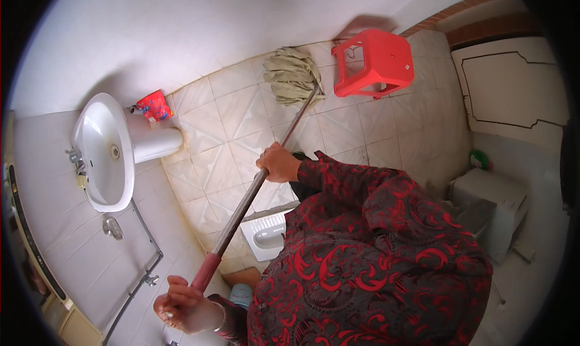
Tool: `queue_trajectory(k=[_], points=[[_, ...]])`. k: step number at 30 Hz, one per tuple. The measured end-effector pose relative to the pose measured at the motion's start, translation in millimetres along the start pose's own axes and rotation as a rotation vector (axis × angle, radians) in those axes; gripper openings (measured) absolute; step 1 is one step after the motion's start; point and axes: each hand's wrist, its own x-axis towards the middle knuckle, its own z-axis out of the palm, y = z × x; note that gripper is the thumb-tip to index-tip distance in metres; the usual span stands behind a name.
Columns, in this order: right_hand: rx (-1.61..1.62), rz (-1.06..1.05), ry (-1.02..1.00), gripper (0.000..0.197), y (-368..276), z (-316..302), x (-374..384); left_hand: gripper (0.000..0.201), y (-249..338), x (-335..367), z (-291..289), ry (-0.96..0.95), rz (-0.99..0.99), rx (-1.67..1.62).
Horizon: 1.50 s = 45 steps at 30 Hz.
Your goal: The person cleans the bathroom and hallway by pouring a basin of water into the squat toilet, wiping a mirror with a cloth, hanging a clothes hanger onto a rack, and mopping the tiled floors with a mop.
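A string mop with a beige cloth head (290, 74) and a long dark metal handle (240, 211) slants across the view. The mop head lies spread on the tiles near the far wall, left of a red plastic stool (386, 62). At the lower left, my left hand (181, 307) is closed round the top end of the handle, at its reddish grip (206, 270). My right hand (280, 163) wraps round the shaft about midway, palm partly hidden. Both sleeves are dark with a red swirl pattern.
A white pedestal sink (128, 159) stands at the left wall, with a red packet (155, 106) beside its foot. A white squat toilet (266, 236) is set in the floor below the shaft. Grey pipes (145, 270) run along the left wall. A pale bin-like box (492, 204) stands at right.
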Motion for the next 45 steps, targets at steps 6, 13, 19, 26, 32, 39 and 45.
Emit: queue_trajectory(k=[6,13,19,26,32,39,45], points=[[0.090,-0.044,0.009,0.020,-27.8,22.5,-75.8,0.030,52.6,-52.1,5.0,0.046,-0.008,0.049],[0.034,0.139,-0.230,0.030,7.1,45.4,-188.9,0.028,8.6,-123.9,-14.2,0.077,-0.259,0.058],[-0.009,0.377,-0.443,0.037,64.4,37.5,-269.1,0.015,-55.4,-178.3,24.5,0.072,-0.618,-0.069],[-0.062,0.448,-0.139,0.016,141.6,-30.2,-320.6,0.017,-82.5,-192.7,110.3,-0.062,-0.721,-0.107],[-0.042,0.400,0.000,0.020,197.6,-131.3,-309.6,0.013,-54.5,-172.1,220.7,-0.119,-0.580,-0.135],[0.024,0.212,0.090,0.016,180.2,-180.1,-261.3,0.021,11.8,-143.1,260.6,0.144,-0.293,0.044],[0.127,-0.022,-0.033,0.025,101.2,-177.2,-220.8,0.017,100.5,-131.0,222.6,0.167,-0.114,-0.018]])
